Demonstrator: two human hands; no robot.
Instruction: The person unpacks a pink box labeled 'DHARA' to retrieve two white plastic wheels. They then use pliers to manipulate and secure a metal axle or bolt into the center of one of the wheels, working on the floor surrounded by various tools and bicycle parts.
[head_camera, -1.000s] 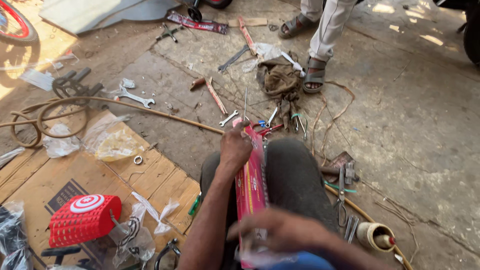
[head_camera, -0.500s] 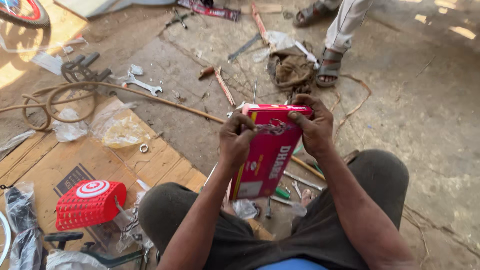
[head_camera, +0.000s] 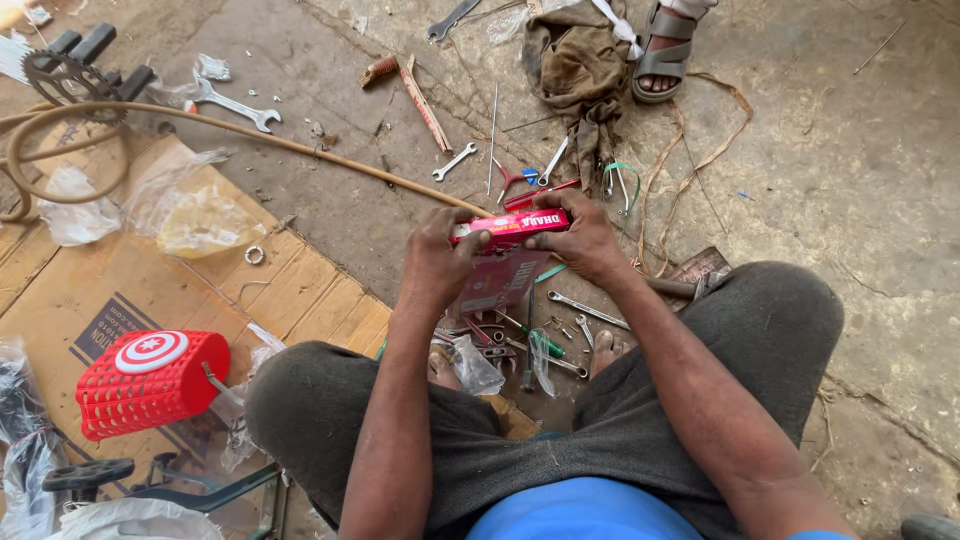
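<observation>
Left hand (head_camera: 438, 262): fingers clasp the pink box (head_camera: 508, 232) at its left end.
Right hand (head_camera: 585, 236): fingers grip its right end.
Floor (head_camera: 840, 170): spanners (head_camera: 232, 102), rag (head_camera: 580, 70).

A long pink-red carton (head_camera: 508, 232) sits between both hands; flattened brown cardboard (head_camera: 300, 290) with a dark printed label lies on the floor.

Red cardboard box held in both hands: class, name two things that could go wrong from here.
1. The red cardboard box is pinched by the left hand and right hand, with a flap hanging open; its contents might drop out.
2. Loose steel spanners and thin metal spokes lie nearby; fallen small parts could get lost.
</observation>
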